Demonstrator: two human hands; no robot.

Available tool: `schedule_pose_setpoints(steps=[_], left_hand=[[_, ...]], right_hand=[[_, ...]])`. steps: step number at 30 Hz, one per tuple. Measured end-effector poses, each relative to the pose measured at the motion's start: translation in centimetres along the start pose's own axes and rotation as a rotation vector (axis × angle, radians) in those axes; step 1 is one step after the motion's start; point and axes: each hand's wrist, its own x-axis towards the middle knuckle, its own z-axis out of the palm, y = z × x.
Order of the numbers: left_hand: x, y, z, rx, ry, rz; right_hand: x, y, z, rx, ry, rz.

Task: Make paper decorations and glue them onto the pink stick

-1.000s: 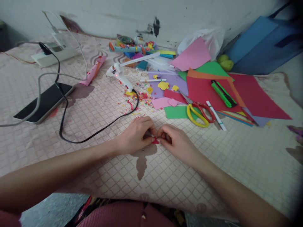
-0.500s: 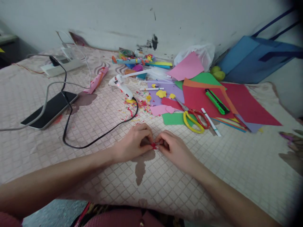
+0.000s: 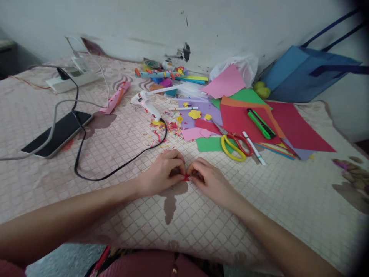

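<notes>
Between my fingertips is a small red piece (image 3: 186, 177), which looks like paper or foam; its exact shape is mostly hidden. My left hand (image 3: 164, 171) pinches it from the left, thumb and fingers closed. From the other side my right hand (image 3: 210, 177) pinches the same piece, its fingers curled. Both hands stay low over the patterned tablecloth (image 3: 138, 227). Beyond them lie a white glue gun (image 3: 150, 107), a green paper strip (image 3: 211, 144) and scissors (image 3: 235, 148) with one yellow and one red handle loop.
A black cord (image 3: 100, 179) loops left of my hands, near a phone (image 3: 57, 132). Coloured sheets (image 3: 300, 125), a green cutter (image 3: 261, 124) and a white marker (image 3: 254, 148) lie to the right. A power strip (image 3: 73, 80) and a blue bag (image 3: 305, 73) stand farther back.
My hands keep their pinch on the red piece, with only a slight shift of the fingers. The whole view has moved a little, so the things on the table appear slightly farther left.
</notes>
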Motion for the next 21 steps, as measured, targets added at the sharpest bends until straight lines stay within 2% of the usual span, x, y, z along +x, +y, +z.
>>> schedule_pose_setpoints(steps=[21], left_hand=[[0.3, -0.07, 0.49, 0.075, 0.024, -0.025]], right_hand=[[0.31, 0.1, 0.52, -0.094, -0.019, 0.042]])
